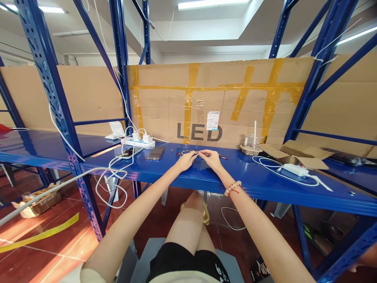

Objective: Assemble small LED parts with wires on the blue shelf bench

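Note:
My left hand [187, 160] and my right hand [211, 157] meet over the blue metal shelf top [235, 175], fingertips pinched close together. Between them is something small and dark, too tiny to name. Just behind my left fingers lies a scatter of small shiny pieces [183, 152], some of them blue or red. A thin red tool [223, 157] sticks out to the right of my right hand; its working end is hidden. On my right wrist is a beaded bracelet [232, 188] with a red string.
On the left are a white power strip [138, 142] with plugs, a phone [129, 152] and looped white cables [114, 171]. To the right stand a clear cup [252, 140], an opened cardboard box [303, 151] and a white adapter [295, 169]. Taped cardboard [167, 110] closes off the back.

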A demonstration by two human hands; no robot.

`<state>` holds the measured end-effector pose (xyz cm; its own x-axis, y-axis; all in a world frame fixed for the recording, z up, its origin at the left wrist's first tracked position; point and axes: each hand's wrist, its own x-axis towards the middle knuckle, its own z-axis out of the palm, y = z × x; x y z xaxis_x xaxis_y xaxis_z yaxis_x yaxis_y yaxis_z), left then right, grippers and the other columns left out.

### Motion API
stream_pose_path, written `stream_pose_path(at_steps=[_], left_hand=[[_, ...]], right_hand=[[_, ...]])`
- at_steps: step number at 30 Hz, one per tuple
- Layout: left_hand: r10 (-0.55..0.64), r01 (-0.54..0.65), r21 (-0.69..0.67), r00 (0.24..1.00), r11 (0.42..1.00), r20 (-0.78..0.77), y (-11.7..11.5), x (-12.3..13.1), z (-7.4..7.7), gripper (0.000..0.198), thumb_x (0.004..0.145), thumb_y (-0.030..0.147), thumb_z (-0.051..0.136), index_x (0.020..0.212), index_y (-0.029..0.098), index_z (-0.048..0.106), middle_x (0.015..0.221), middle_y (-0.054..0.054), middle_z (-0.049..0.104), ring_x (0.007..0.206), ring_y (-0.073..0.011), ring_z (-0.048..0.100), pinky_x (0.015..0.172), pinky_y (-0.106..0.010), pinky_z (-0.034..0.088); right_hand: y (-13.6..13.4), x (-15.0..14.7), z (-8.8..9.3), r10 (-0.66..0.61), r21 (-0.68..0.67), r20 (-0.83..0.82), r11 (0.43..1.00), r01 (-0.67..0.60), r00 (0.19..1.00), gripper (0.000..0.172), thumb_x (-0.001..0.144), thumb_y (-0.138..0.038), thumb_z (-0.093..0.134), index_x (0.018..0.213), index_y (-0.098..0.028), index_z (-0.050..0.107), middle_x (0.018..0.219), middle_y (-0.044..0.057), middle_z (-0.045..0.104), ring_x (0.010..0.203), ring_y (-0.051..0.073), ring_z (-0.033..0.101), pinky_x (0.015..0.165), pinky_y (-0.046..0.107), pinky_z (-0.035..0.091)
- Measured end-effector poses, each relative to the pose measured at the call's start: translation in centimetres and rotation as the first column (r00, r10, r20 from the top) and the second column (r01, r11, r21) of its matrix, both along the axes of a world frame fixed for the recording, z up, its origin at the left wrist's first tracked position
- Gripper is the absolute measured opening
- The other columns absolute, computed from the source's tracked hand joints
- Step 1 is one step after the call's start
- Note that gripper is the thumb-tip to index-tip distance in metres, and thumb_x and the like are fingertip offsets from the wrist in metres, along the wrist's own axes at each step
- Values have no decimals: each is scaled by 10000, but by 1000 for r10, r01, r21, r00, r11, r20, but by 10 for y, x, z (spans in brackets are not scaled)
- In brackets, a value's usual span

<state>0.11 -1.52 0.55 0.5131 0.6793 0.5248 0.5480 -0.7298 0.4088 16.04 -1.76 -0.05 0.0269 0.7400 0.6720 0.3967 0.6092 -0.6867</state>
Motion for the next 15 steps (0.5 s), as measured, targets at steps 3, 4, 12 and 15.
stream_pose_path(at_steps=[3, 4, 12, 15], left_hand=[[-7, 7, -2, 1000, 1000, 4, 0, 0, -1, 294, 883, 317, 289, 1026, 197, 517, 797, -26, 621, 782, -158, 588, 736, -268, 443], [-5, 5, -1, 1000, 1000, 18, 0, 0, -1, 295, 883, 314, 293, 1037, 199, 516, 863, -34, 631, 831, -160, 590, 772, -274, 441], [-33, 34, 1, 995, 999, 89, 7, 0, -4, 306, 881, 291, 298, 1061, 208, 531, 1121, -39, 590, 1045, -164, 533, 932, -293, 382], [-18, 20, -16, 995, 1000, 101, 11, -1, -5, 325, 885, 288, 274, 1050, 193, 538, 1054, -44, 609, 989, -165, 546, 908, -299, 390]], right_hand=[[-1, 0, 1, 36, -24, -57, 999, -37, 998, 333, 632, -420, 649, 811, -141, 686, 789, 82, 691, 730, 199, 640, 708, 344, 521], [-1, 0, 1, 37, -32, -84, 999, -40, 996, 373, 613, -418, 667, 856, -134, 680, 774, 83, 690, 718, 200, 641, 701, 350, 523], [-6, -3, 3, 60, -128, -185, 988, -85, 981, 393, 572, -442, 693, 819, -136, 698, 843, 93, 693, 758, 204, 637, 649, 306, 522], [-10, -4, 5, 64, -212, -178, 972, -101, 982, 451, 602, -456, 666, 924, -140, 691, 885, 91, 687, 720, 175, 617, 504, 238, 471]])
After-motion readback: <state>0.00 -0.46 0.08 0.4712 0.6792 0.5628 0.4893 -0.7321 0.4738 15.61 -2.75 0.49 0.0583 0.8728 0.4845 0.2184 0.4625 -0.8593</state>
